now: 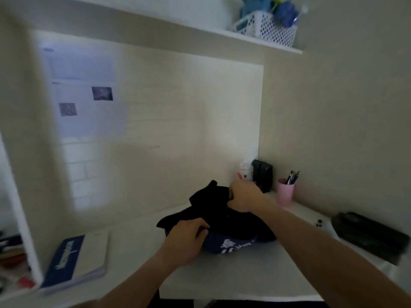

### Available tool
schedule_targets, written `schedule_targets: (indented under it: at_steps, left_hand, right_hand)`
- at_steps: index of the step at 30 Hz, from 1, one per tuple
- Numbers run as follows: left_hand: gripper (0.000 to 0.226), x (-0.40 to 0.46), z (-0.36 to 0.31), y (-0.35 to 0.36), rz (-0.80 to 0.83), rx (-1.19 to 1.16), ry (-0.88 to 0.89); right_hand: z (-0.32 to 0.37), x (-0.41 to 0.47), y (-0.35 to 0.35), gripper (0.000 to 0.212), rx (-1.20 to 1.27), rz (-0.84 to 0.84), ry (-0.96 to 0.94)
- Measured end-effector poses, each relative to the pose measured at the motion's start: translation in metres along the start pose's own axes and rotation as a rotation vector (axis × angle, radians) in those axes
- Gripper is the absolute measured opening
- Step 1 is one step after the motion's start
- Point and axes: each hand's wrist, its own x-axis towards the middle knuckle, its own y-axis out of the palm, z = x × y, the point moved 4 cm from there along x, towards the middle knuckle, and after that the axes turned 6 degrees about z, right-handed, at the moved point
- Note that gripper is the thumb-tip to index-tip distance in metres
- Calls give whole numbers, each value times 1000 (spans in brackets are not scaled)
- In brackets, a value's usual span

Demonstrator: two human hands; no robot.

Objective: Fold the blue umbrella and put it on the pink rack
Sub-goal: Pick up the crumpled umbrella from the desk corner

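Note:
The umbrella (pixel 218 216) lies on the white desk (pixel 240 276) as a crumpled heap of dark fabric, black on top and navy with white print along its near edge. My left hand (pixel 188 236) grips the fabric at the near left of the heap. My right hand (pixel 243 196) pinches the fabric at the heap's far right, held a little higher. The picture is blurred and dim. No pink rack is in view.
A blue and white notebook (pixel 77 261) lies at the left of the desk. A pink cup with pens (pixel 285 192), a black box (pixel 263 174) and a small bottle (pixel 244 172) stand at the back right. A dark pencil case (pixel 369 236) and a phone (pixel 322 225) lie right. A white basket (pixel 266 27) sits on the high shelf.

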Motion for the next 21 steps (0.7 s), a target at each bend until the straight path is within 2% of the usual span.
schedule_targets:
  at_steps: [4, 7, 10, 12, 13, 14, 16, 19, 20, 21]
  left_hand:
    - [25, -33, -19, -30, -18, -4, 9]
    - [31, -42, -24, -58, -133, -65, 25]
    - [36, -43, -30, -80, -243, -81, 63]
    - [36, -43, -35, -91, -324, -108, 95]
    - [36, -42, -37, -97, -364, -120, 108]
    - [35, -41, -39, -102, -404, -130, 116]
    - [34, -38, -44, -114, -503, -157, 121]
    - [30, -42, -53, -138, -784, -122, 109]
    - [25, -45, -57, -148, -884, -95, 111]
    - [22, -47, -62, -156, -951, -80, 116]
  right_hand:
    - [18, -18, -50, 33, 15, -2, -89]
    - [29, -30, -79, 32, -34, -132, -137]
    - [35, -49, -82, 34, -15, -509, -173]
    - [32, -62, -69, 40, 133, -797, -140]
    - [29, -65, -64, 44, 233, -863, -89]
    - [26, -65, -61, 48, 346, -854, -14]
    - [24, -58, -51, 41, 583, -743, 81]
    - [26, -55, -38, 25, 1135, -743, 80]
    - [29, -56, -34, 25, 1164, -748, 55]
    - [32, -56, -31, 27, 1062, -768, 28]
